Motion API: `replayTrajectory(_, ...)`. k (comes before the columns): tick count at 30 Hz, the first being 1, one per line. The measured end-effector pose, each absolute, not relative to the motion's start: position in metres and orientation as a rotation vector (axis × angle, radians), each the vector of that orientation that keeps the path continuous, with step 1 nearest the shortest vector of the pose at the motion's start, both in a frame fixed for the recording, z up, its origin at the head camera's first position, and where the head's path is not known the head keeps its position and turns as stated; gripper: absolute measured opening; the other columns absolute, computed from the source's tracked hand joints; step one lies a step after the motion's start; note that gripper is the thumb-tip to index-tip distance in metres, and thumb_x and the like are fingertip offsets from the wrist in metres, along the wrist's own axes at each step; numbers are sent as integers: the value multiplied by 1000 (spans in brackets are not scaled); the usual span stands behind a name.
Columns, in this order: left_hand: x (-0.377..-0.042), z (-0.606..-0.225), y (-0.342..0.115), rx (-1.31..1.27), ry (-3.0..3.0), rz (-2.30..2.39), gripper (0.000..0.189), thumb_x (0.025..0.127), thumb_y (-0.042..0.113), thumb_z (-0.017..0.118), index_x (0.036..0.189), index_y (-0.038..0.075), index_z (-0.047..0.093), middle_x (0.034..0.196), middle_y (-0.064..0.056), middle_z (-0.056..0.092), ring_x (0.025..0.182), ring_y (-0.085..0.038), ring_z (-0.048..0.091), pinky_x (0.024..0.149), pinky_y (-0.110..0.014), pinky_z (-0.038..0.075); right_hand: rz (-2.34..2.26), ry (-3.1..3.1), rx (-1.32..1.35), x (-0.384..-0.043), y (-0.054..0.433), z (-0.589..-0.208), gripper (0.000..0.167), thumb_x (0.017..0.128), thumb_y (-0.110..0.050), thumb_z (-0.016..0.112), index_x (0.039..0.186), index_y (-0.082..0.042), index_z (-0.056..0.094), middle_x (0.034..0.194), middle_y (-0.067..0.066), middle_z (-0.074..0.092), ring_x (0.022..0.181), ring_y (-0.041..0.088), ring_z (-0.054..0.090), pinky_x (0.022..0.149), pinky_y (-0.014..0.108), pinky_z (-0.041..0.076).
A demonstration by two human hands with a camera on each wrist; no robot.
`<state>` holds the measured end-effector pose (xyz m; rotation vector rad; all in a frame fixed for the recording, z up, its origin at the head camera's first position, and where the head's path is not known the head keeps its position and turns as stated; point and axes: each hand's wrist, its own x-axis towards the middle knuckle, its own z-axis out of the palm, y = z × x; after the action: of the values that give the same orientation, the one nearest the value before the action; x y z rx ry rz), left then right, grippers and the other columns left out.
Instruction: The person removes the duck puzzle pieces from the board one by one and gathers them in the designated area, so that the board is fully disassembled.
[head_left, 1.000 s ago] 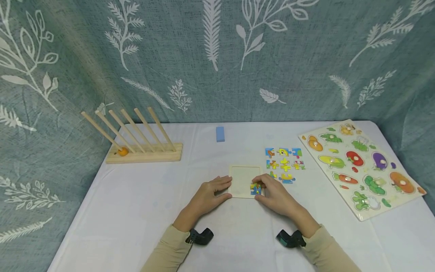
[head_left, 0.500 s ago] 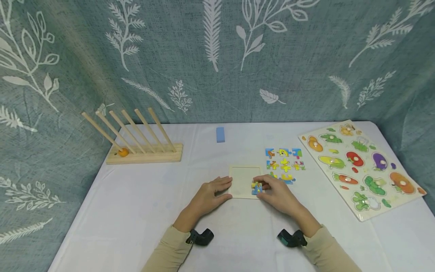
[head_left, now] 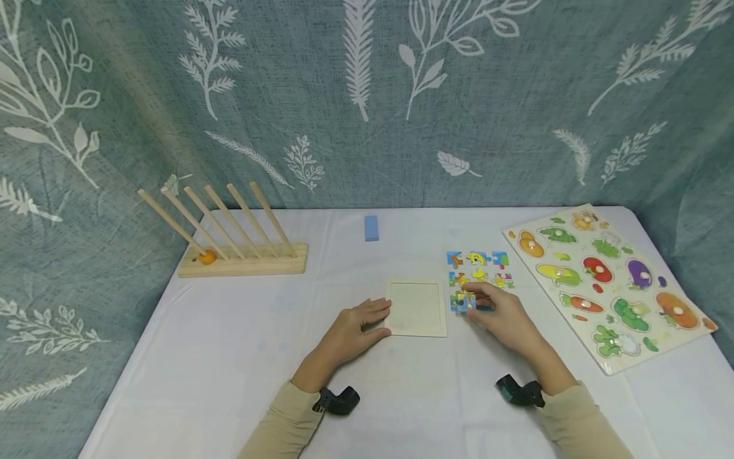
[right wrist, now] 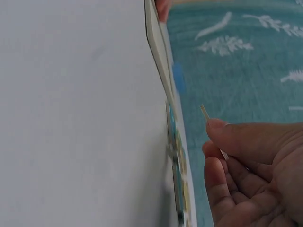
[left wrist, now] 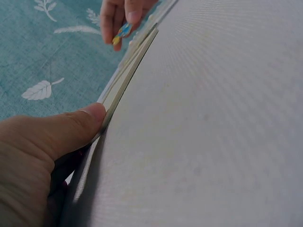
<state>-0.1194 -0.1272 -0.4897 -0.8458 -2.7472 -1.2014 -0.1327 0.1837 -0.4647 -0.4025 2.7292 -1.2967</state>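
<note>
My right hand (head_left: 507, 319) pinches a colourful blue and yellow jigsaw piece (head_left: 462, 302) between thumb and fingers. In the right wrist view the thumb covers most of that piece, leaving a thin edge of the jigsaw piece (right wrist: 204, 111) in sight. It is held up over the near left of several loose jigsaw pieces (head_left: 478, 257), overlapping one of them in the head view. My left hand (head_left: 352, 331) rests with extended fingers and thumb against the left side of a square wooden puzzle tray (head_left: 417, 309). Its thumb touches the tray's edge (left wrist: 124, 85) in the left wrist view.
A wooden stand with several slanted pegs (head_left: 243, 260) and an orange bead (head_left: 208, 257) is at the left. A blue block (head_left: 371, 228) lies toward the back. On the right is a large vegetable puzzle board (head_left: 573, 299).
My right hand has lifted the jigsaw piece off the tray's right side and carried it right, over the loose pieces. The left hand stays at the tray's left edge.
</note>
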Motion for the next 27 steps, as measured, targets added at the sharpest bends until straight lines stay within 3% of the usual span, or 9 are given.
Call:
replayTrajectory(6,-119,-490,-127,-865,-2739,-1203,46,82,20,74,121,-1,63,129,-11,60,124,-26,54,110,-38,41,-1223,2819,-324,-131,218,-464,44,85,-8,70,128,-10,58,118,15,63,103,27,62,88,42,54)
replayTrajectory(13,-119,-490,-127,-850,-2755,-1190,46,82,21,74,122,-1,63,129,-10,60,124,-25,54,110,-38,41,-1216,2833,-238,-126,250,-469,44,89,-18,67,131,-10,56,127,19,58,109,25,60,82,5,44)
replayTrajectory(18,-119,-490,-128,-851,-2756,-1184,46,83,21,74,122,-1,63,129,-10,60,124,-26,54,110,-38,41,-1238,2822,-241,-125,257,-477,44,90,-20,66,131,-9,55,132,18,55,110,12,56,83,-4,39)
replayTrajectory(21,-119,-490,-128,-848,-2760,-1190,46,83,21,73,122,0,62,130,-10,59,124,-26,54,110,-38,41,-1206,2823,-252,-127,257,-480,43,91,-17,65,131,-7,55,132,18,55,113,22,57,87,4,45)
replayTrajectory(24,-119,-489,-127,-848,-2767,-1190,47,83,21,73,123,0,62,130,-9,59,125,-25,53,110,-38,40,-1163,2828,-273,-128,257,-482,42,91,-12,64,132,-7,54,134,19,53,117,34,55,95,28,50)
replayTrajectory(27,-119,-489,-127,-845,-2767,-1186,47,83,21,73,123,0,62,130,-9,59,125,-25,53,111,-37,40,-1127,2858,-321,-129,255,-484,43,91,-11,63,132,-6,53,135,20,52,120,38,52,97,49,45)
